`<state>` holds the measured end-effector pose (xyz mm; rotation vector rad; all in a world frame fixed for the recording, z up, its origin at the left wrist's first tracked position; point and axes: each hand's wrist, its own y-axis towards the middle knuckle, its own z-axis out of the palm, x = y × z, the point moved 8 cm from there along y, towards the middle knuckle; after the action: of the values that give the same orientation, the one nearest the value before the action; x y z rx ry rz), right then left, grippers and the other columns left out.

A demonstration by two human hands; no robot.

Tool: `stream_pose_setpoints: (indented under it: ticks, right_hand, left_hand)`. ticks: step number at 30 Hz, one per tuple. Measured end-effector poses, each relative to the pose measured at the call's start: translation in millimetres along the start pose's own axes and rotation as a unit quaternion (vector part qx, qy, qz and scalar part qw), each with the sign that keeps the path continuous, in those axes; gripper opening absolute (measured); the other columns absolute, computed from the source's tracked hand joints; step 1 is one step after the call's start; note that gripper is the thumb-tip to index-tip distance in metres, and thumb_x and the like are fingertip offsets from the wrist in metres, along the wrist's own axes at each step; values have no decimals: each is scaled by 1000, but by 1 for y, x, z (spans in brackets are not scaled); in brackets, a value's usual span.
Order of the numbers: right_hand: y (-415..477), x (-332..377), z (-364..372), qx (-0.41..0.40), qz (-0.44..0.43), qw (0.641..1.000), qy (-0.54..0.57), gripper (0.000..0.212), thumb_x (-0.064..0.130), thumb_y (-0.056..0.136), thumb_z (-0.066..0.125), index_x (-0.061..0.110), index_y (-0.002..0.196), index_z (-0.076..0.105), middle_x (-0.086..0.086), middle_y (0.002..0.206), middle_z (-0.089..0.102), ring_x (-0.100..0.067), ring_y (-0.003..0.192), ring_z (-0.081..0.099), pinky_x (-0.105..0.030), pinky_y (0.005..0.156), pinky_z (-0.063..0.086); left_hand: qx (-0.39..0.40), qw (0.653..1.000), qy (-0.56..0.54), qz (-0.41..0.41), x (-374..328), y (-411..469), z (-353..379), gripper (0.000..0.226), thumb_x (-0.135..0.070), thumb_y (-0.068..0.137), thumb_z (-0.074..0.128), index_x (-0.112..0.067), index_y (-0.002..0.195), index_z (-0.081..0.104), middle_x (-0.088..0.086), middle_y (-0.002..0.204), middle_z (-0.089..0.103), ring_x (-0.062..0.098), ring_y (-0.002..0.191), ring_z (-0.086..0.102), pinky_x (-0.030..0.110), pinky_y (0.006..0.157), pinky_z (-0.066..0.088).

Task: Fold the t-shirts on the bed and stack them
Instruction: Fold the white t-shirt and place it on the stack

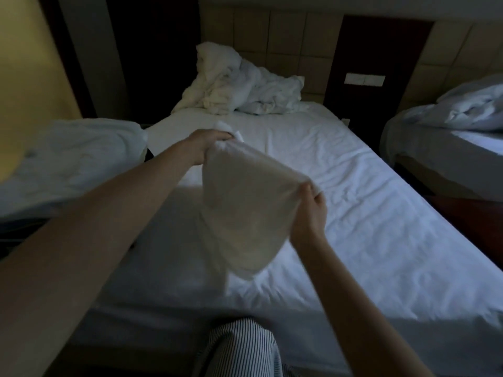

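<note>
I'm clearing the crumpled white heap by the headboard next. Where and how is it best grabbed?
Pinch the raised peak at the upper left of the heap, coming from above: it stands clear of the bed, while the rest lies tangled. Free a hand first; left hand and right hand both grip the t-shirt.

A padded headboard of square tan panels stands at the far end. Beside it, a dark wood panel carries a pale switch plate. At right, a 2nd bed holds a rumpled white duvet. A yellow wall rises at left.
</note>
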<state>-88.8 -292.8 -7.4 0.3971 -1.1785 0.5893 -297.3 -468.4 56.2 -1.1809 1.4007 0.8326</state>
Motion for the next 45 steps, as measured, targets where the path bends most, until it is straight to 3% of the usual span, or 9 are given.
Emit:
stream_pose_setpoints:
  ticks: [5,10,14,23,28,34,37,41,45]
  right_hand:
    - [28,62,-13,2,-8,1000,-6,18,15,92,54,16,74,56,1,67,50,-9,59,46,-13,43,40]
    - [49,81,-15,58,-8,994,-96,7,17,91,57,14,97,61,2,75,53,-9,66,48,-18,52,42]
    - [56,69,-6,91,41,989,-113,6,13,89,60,9,93,59,-3,77,53,-12,68,49,-22,56,40]
    - [104,64,-1,113,91,985,-89,29,16,85,66,3,110,57,-13,111,56,-22,92,55,-30,71,46]
    - [140,90,26,127,68,986,-86,38,23,86,65,7,118,56,-11,120,57,-24,102,56,-37,89,49]
    - [144,179,49,154,-47,987,-28,13,17,95,51,16,107,56,0,98,57,-15,89,55,-29,82,46]
    - [130,160,20,159,-50,981,-101,29,23,92,55,19,121,52,1,114,53,-13,97,52,-31,92,36]
    - [80,51,-57,143,29,956,-256,30,30,61,59,15,88,62,-7,87,54,-19,79,45,-25,61,28]
    - [43,-42,-126,104,97,913,-382,34,27,91,59,9,63,53,-5,54,45,-18,54,38,-20,42,29]
  left_hand:
    - [6,999,-47,-9,-25,-31,-55,24,-25,87,66,-11,105,61,2,86,62,15,77,59,28,70,49]
    - [65,991,-11,-114,10,-41,-92,72,-30,59,81,-8,123,57,5,123,59,22,120,53,33,107,37]
    - [121,983,25,-136,28,-55,-76,25,-26,82,66,-8,98,60,6,99,62,21,91,57,31,85,45]
    - [-17,997,-69,-30,6,-29,-70,63,-4,92,57,-9,147,26,9,131,42,23,92,55,27,65,51]
    - [-76,994,-41,69,-45,-7,-71,30,-6,89,61,-13,118,63,10,122,58,16,92,57,27,84,47]
    - [-108,958,-44,262,-147,-42,-74,47,-12,91,60,-20,136,47,2,126,45,18,112,49,27,92,45]
    - [-74,960,-61,264,-110,-55,-76,54,-5,90,58,-21,139,41,-1,124,42,15,110,48,15,79,45]
    - [-24,988,-8,153,25,-54,-53,43,4,87,58,-17,124,50,5,112,50,17,85,54,17,61,47]
    - [16,997,45,-56,174,-72,-26,27,-21,83,70,-11,106,58,6,77,63,14,65,61,25,62,50]
